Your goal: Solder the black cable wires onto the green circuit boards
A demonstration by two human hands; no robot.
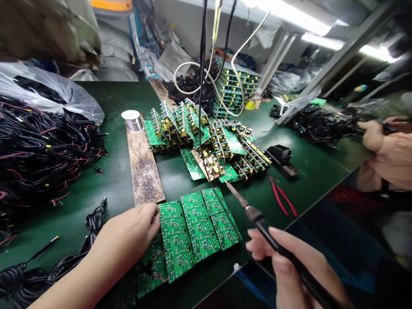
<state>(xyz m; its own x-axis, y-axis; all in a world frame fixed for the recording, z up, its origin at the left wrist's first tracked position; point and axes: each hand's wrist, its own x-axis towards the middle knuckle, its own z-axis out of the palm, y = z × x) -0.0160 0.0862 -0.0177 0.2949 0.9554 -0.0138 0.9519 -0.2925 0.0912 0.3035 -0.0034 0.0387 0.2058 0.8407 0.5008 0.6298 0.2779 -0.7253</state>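
My left hand (130, 234) rests with curled fingers on the left edge of a row of green circuit boards (196, 227) lying solder side up near the table's front edge. It seems to pinch a board's corner. My right hand (289, 262) grips a black soldering iron (257, 219) like a pen. Its metal tip points up and left, just beyond the far right corner of the row. A board with a red wire (154, 266) lies under my left wrist.
A heap of populated boards (206, 137) fills the middle of the green table (109, 128), with a solder spool (131, 120) on a wooden plank (143, 171). Black and red cables (38, 154) pile up at left. Red-handled pliers (281, 197) lie at right. Another person's hands (383, 150) work at far right.
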